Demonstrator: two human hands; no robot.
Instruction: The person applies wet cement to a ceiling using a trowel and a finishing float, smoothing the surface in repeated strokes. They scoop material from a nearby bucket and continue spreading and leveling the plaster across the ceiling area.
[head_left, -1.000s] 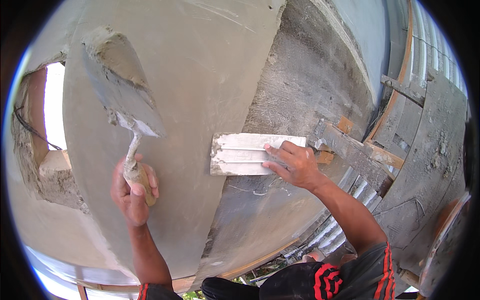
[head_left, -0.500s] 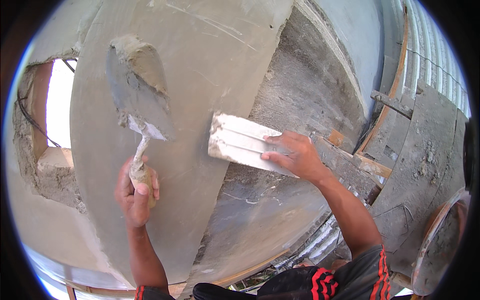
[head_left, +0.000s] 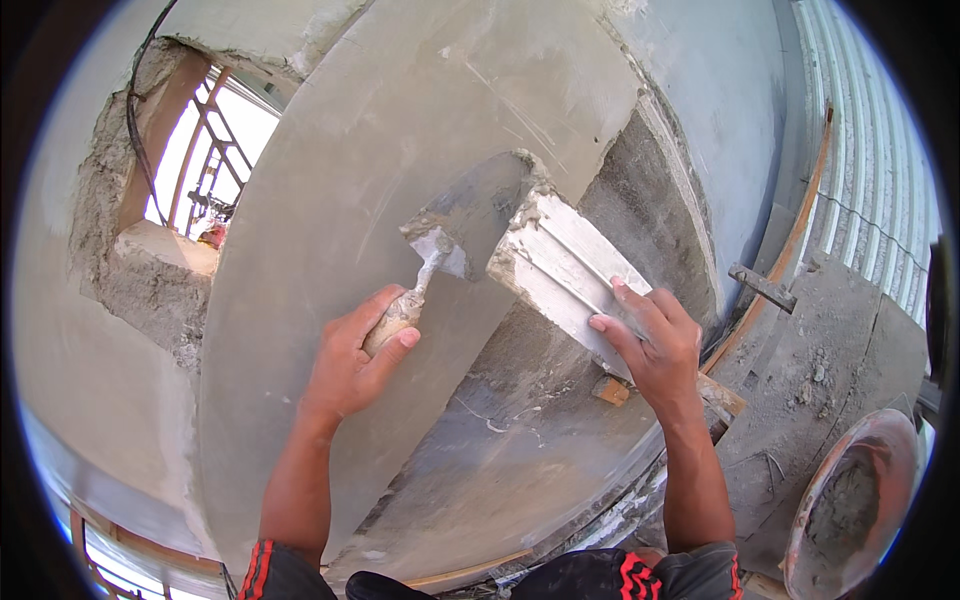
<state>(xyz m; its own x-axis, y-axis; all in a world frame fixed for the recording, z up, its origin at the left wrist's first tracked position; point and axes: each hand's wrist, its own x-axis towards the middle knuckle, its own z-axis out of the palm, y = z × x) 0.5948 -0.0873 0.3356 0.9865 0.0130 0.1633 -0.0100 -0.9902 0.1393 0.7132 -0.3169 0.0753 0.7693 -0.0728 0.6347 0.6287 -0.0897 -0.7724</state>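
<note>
My left hand (head_left: 357, 352) is closed round the handle of a trowel (head_left: 470, 205), whose grey blade points up and to the right in front of the wall. In my right hand (head_left: 655, 340) is a whitish flat float (head_left: 570, 275) with two long ridges, gripped near its lower right end. Wet mortar coats the float's upper left edge, which meets or overlaps the trowel's blade; whether they touch is hard to tell. Behind both tools, smooth grey plaster (head_left: 330, 220) borders a rough, darker strip of wall (head_left: 560, 370).
A rough-edged window opening (head_left: 165, 160) with a dark cable (head_left: 135, 130) lies at upper left. At right are grey boards (head_left: 830, 350) with crumbs of mortar, a basin (head_left: 800, 540) holding mortar, and corrugated sheeting (head_left: 870, 180). A wooden block (head_left: 610, 391) shows below the float.
The trowel has moved right and tilted toward the float, and most of the mortar heap on its blade no longer shows. The float has turned steeper and shifted right. The view has shifted too.
</note>
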